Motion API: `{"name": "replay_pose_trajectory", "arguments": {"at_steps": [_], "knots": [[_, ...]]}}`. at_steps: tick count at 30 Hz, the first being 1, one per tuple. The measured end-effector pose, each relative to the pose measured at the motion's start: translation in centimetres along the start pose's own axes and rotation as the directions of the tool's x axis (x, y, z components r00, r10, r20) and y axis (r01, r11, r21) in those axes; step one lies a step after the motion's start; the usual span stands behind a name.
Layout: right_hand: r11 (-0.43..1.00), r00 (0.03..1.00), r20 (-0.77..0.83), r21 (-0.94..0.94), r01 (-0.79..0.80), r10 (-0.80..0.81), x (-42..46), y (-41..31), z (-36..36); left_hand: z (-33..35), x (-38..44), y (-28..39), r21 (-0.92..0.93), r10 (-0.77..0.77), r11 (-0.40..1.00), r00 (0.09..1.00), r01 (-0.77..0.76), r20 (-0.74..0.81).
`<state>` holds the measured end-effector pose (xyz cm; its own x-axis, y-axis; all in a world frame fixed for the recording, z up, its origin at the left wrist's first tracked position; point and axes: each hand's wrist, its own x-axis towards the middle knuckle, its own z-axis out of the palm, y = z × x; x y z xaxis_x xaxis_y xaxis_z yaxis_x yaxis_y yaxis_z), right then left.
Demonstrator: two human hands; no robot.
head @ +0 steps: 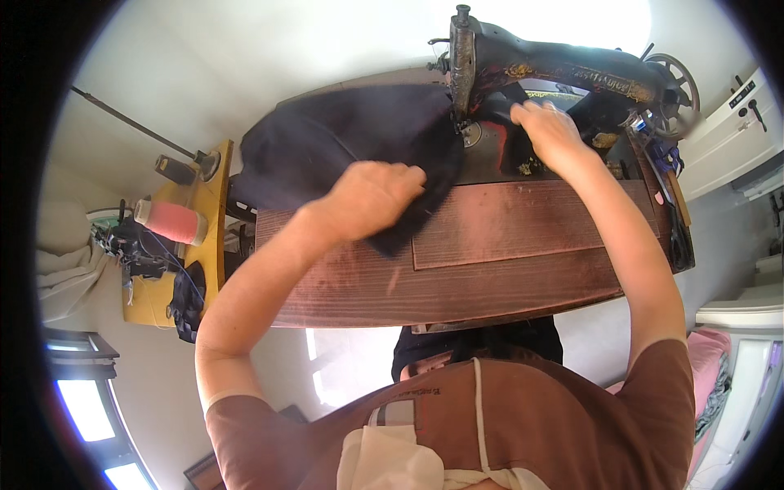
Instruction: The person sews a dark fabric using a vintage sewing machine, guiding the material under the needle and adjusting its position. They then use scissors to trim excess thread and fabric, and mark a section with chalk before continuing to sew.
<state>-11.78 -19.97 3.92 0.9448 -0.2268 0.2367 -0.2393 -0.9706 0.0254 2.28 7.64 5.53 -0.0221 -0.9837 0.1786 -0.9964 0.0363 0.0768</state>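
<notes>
Dark cloth (343, 128) is spread over the left of the sewing table, its right edge reaching the needle end of an old black sewing machine (551, 58). My left hand (380, 196) is closed on the near part of this cloth, and a dark corner hangs below my fingers. Under the machine's arm, my right hand (548, 131) has curled fingers beside a dark strip of material (505, 101). Whether the fingers grip that strip is unclear. The round needle plate (471, 135) shows to the left of my right hand. Both hands look slightly blurred.
The wooden tabletop (490, 282) curves in front of me. On a yellow side table (211, 257) at left lie a pink thread cone (171, 222) and a dark spool (174, 169). The handwheel (677, 92) and scissors (678, 239) are at right.
</notes>
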Motion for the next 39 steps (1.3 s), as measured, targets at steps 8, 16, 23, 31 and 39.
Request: {"name": "replay_pose_trajectory", "arguments": {"at_steps": [8,16,23,31,39], "knots": [[0.967,0.994,-0.089,0.254,-0.034,0.059,1.3,-2.4,-2.1,-1.3,6.2,2.8,-0.446,0.100,0.890,0.995,-0.097,-0.017],[0.888,0.985,-0.169,0.446,0.108,-0.034,-5.1,-4.7,-0.1,3.4,2.6,-1.5,-0.025,0.064,0.997,0.987,-0.068,-0.149],[0.945,0.990,-0.028,0.304,-0.123,0.138,-0.3,-3.2,-1.5,4.5,3.5,2.3,-0.018,-0.160,0.987,0.951,0.161,-0.263],[0.133,0.961,0.136,0.976,-0.172,0.241,2.4,-0.6,1.0,5.0,4.3,3.1,-0.031,-0.170,0.985,0.953,0.167,-0.252],[-0.298,0.989,0.044,0.955,0.000,0.144,9.8,2.8,7.6,5.4,4.8,1.9,-0.069,-0.092,0.995,0.952,0.075,-0.291]]}}
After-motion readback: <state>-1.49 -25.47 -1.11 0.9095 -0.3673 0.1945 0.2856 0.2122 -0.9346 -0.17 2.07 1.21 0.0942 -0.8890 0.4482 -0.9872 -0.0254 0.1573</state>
